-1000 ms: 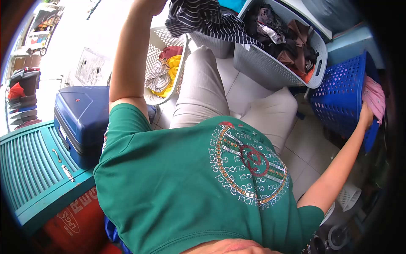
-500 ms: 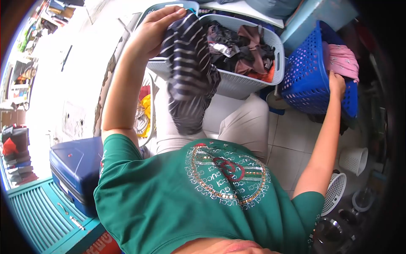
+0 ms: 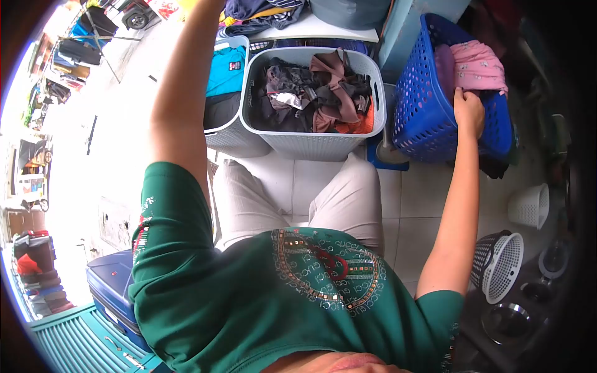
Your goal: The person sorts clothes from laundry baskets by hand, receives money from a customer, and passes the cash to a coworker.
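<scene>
Below the camera, a green shirt point(image 3: 224, 298) with glittering lettering spreads over bent knees in pale trousers point(image 3: 249, 199). Left of it sit a dark blue suitcase point(image 3: 115, 280) and a teal slatted panel point(image 3: 78, 342); well to the right, a white basket point(image 3: 505, 270) and a small white bin point(image 3: 532, 206) stand near each other.

Farther out, the right hand point(image 3: 469, 115) has its fingers curled closed on the edge of a blue basket point(image 3: 423, 105) — beside a pink patterned cloth point(image 3: 482, 65) that lies over the basket's opening. The basket looks tilted, with a purple cloth point(image 3: 444, 67) inside as well. The left arm point(image 3: 180, 99) reaches up past the top edge; its hand is out of view, so its grip I cannot tell.

Beyond the knees stands a grey basket point(image 3: 311, 144) heaped with dark and brown clothes point(image 3: 333, 87), some orange among them. Right beside it, on the left, a narrower basket point(image 3: 239, 138) holds a turquoise cloth point(image 3: 225, 71) — a dark one nearer. Behind them, striped and yellow clothes point(image 3: 264, 17) lie on a white ledge point(image 3: 329, 28).
</scene>
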Tool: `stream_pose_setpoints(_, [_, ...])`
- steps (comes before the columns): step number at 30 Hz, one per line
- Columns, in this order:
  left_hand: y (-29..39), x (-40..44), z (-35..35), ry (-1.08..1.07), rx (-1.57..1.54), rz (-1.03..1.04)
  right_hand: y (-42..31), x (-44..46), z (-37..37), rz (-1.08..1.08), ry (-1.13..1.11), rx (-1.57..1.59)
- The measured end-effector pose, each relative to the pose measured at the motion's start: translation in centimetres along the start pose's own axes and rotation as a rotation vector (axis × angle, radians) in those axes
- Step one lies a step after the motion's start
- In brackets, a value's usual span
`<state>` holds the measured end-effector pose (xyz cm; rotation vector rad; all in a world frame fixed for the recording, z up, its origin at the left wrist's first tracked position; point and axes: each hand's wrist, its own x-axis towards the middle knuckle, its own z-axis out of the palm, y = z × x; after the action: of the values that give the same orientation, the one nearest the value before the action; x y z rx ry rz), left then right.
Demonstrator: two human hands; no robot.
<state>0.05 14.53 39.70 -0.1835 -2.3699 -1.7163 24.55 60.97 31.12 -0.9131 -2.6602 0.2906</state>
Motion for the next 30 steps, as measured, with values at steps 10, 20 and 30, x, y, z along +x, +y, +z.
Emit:
stream_pose_setpoints(10, [-20.1,-10.2,9.1,-0.538,0.612,-0.265,0.3,0.4,0.5,-0.036,0.035,-0.041])
stream_pose_setpoints(20, [-22.6,-11.4,8.8,-0.623,0.822,0.029,0.4,0.7,0.8,-0.012,0.051,-0.028])
stream_pose_setpoints(30, [-13.3,-9.9,5.6,-0.265,0.300,0.195,0.4,0.7,0.7,-0.013,0.036,-0.035])
